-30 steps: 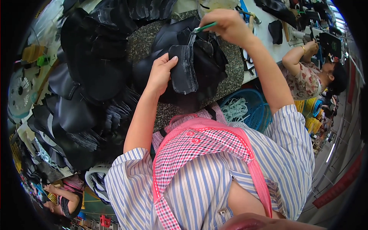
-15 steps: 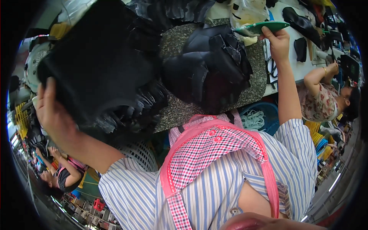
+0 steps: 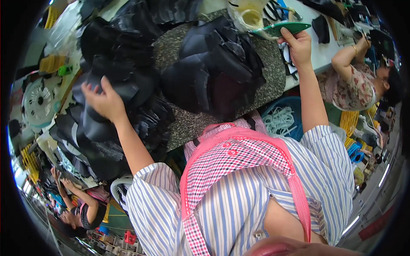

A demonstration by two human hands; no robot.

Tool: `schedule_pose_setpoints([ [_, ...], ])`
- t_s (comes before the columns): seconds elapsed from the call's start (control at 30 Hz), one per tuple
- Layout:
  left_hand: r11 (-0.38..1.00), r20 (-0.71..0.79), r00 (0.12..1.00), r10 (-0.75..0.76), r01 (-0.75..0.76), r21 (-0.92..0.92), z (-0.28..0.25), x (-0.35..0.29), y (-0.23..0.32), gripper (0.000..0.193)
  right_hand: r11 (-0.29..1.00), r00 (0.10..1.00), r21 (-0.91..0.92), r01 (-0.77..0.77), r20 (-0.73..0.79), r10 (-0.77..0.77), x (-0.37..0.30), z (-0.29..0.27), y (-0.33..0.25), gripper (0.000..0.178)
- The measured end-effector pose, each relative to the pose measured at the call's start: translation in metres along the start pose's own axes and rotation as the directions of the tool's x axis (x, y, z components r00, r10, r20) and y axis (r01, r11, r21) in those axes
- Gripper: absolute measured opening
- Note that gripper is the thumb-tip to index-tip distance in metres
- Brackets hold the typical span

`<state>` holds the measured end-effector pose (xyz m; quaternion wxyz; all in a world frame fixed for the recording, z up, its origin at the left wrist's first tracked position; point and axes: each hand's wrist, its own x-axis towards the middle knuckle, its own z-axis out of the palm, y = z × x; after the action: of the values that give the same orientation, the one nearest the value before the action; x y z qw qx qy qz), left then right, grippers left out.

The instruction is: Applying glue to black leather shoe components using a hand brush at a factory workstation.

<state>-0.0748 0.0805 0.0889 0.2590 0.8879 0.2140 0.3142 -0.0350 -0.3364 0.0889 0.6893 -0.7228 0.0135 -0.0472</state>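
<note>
1. Left hand lies spread, fingers loose, on one heap of black leather pieces.
2. A second black heap sits on the speckled table.
3. Right hand grips one green brush.

Crowded bench, little open surface

Heaps of black leather pieces on the left and a mound of black leather cut parts at the centre cover most of the speckled grey work mat; bare mat shows only between the two piles and along its right and near edges. Behind, a pale yellowish plastic tub and black-handled scissors block the far side of the white tabletop.
</note>
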Motion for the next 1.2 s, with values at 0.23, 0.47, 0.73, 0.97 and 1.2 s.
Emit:
schedule_pose_setpoints([
  [0.23, 0.928, 0.795, 0.602, -0.072, 0.332, -0.167, 0.033, -0.151, 0.055, 0.05, 0.998, 1.0, 0.066, -0.019, 0.01, 0.019, -0.003, -0.002, 0.003, 0.011],
  [0.47, 0.757, 0.812, 0.522, -0.261, 0.633, -0.164, 0.05, -0.145, 0.072, 0.048, 0.999, 0.995, -0.023, -0.025, 0.101, 0.027, -0.01, 0.018, -0.009, 0.011],
  [0.73, 0.065, 0.919, 0.372, -0.131, 0.928, -0.366, 0.072, -0.117, 0.092, 0.023, 0.992, 0.863, -0.122, 0.022, 0.504, 0.043, -0.024, 0.068, -0.029, 0.006],
  [0.97, -0.042, 0.957, 0.285, -0.049, 0.957, -0.287, 0.079, -0.112, 0.106, 0.014, 0.788, 0.822, -0.318, 0.527, 0.427, -0.377, 0.001, 0.094, -0.015, 0.007],
  [1.2, -0.074, 0.932, 0.337, -0.132, 0.934, -0.349, 0.08, -0.101, 0.095, 0.015, 0.814, 0.784, -0.459, 0.355, 0.621, 0.008, -0.029, 0.05, -0.033, 0.008],
])
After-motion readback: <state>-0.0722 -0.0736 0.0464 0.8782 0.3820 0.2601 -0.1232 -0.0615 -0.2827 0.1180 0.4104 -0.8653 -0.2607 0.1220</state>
